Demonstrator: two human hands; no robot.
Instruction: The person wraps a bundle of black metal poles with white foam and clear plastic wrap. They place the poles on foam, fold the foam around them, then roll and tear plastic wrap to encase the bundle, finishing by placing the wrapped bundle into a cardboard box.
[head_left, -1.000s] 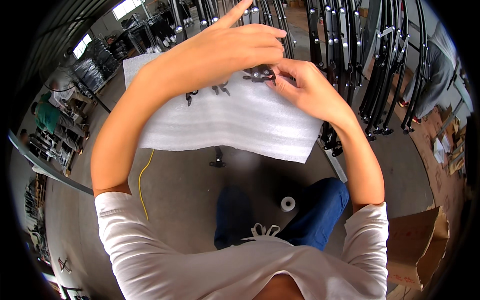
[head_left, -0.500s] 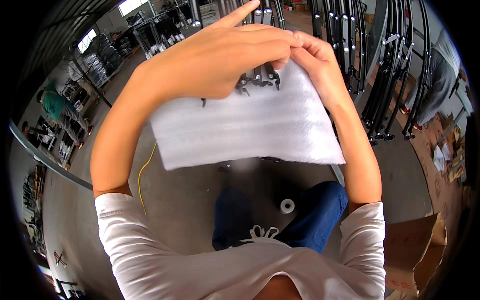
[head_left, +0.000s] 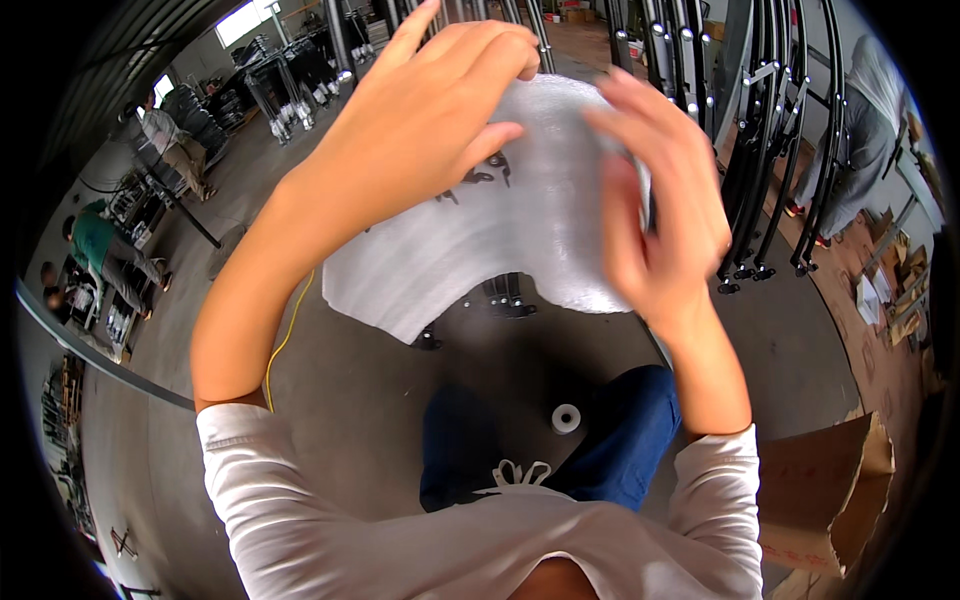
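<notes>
Sheet [head_left: 450, 250], white and foam-like, lies between left grip [head_left: 430, 110] and right grip [head_left: 672, 200], mostly below them in view; lower edge curved, rising to an arch near the middle. Left: above the sheet's upper left part, thumb set apart from the curled fingers, one finger pointing up and away. Fingertips near the sheet's top edge; contact cannot be told. Right: at the sheet's right end, partly in front of it, fingers and thumb spread; motion blur hides whether any fingertip touches. Black metal ends [head_left: 511, 300] show beneath the arch; dark fittings [head_left: 497, 160] show just below the left thumb. Black tubes [head_left: 752, 180] cluster at upper right. On the floor [head_left: 340, 470]: white roll [head_left: 566, 422] beside the person's right leg [head_left: 635, 430]. Yellow cord [head_left: 288, 335] at left; open cardboard box [head_left: 815, 480], lower right.
</notes>
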